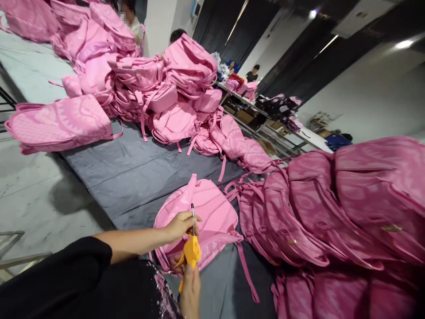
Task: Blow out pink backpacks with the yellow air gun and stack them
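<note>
My right hand [191, 285] is wrapped around the yellow handle of a pair of scissors [191, 250], whose narrow metal part points away from me and ends in a dark tip. My left hand [182, 226] is closed around that metal part, just below the tip; its fingertips are partly hidden. Beneath both hands a pink backpack [212, 204] lies on the dark grey table cover [133, 177], its straps facing up. One loose strap [247, 274] trails toward the front right.
Upright pink backpacks [308, 208] stand packed in a row along the right. A large heap of pink backpacks [133, 79] covers the far side, and one backpack [63, 124] lies at the left edge. People and loaded shelving [245, 106] are farther back.
</note>
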A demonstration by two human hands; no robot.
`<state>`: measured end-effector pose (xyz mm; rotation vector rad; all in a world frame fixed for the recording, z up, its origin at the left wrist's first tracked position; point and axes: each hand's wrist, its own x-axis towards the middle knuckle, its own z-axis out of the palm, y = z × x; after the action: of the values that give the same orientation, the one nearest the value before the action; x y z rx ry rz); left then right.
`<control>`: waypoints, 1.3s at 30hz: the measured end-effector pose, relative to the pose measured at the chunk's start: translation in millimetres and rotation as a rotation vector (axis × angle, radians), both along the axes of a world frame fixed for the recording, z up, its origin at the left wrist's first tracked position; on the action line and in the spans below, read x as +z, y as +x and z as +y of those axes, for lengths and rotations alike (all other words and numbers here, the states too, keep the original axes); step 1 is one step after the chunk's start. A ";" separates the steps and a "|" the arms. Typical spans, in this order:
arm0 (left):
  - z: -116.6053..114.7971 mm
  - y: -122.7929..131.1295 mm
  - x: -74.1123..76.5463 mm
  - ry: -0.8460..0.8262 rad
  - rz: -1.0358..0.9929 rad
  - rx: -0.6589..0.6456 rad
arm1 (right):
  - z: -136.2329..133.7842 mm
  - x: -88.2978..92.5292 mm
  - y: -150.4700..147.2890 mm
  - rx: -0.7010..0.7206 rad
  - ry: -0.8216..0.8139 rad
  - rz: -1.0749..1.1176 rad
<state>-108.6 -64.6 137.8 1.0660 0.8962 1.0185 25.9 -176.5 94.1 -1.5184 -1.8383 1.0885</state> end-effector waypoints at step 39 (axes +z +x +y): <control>-4.2 -25.3 -67.0 0.421 1.253 -0.008 | 156.5 156.3 116.9 -0.239 -0.181 -0.929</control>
<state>-133.9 -68.9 70.8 2.1322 1.6844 0.4366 142.8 -20.0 250.4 -2.5592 -2.0313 0.4427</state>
